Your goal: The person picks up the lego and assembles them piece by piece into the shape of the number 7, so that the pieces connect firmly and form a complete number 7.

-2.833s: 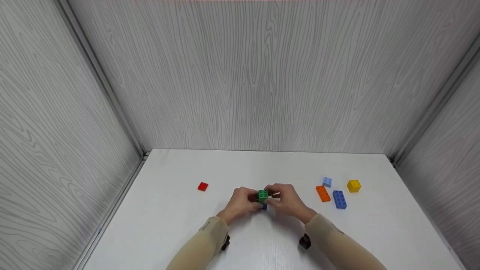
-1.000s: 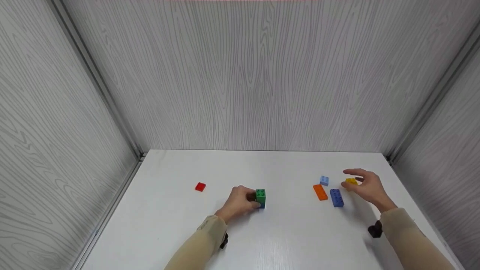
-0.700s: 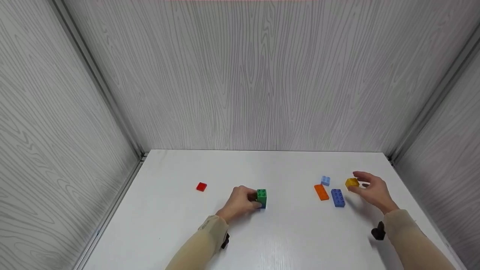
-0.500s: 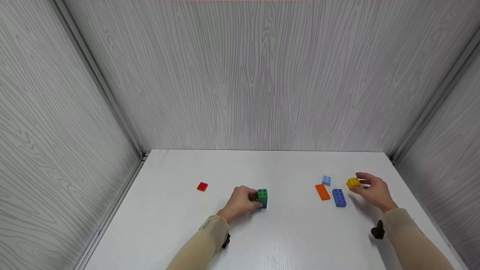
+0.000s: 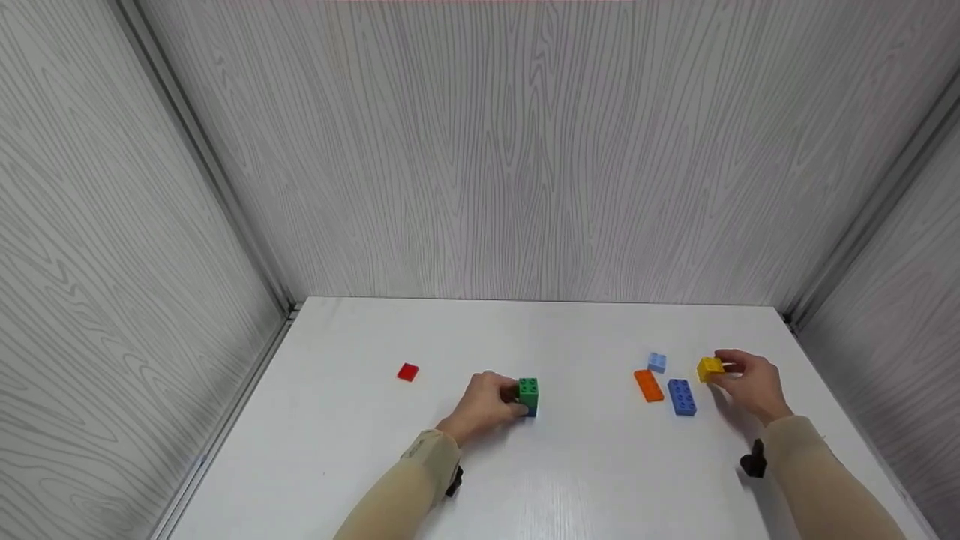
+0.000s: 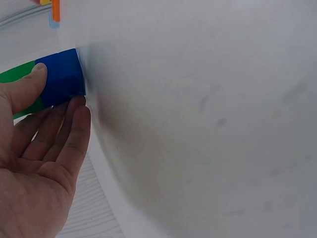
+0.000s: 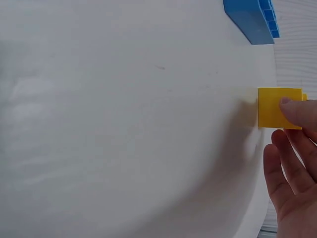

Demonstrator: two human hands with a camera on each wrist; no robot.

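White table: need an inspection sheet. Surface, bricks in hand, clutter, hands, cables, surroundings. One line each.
Surface: white table; faint dark smudges in the left wrist view, on table or lens unclear.
Job's things: green brick stacked on dark blue brick, upright; yellow brick, contact with table unclear.
Clutter: loose red piece, orange piece, light blue brick, long blue brick.
Hands: left hand grips the stack; right hand pinches the yellow brick.
Cables: nothing seen.
Surroundings: grey wood-grain panels behind and on both sides.
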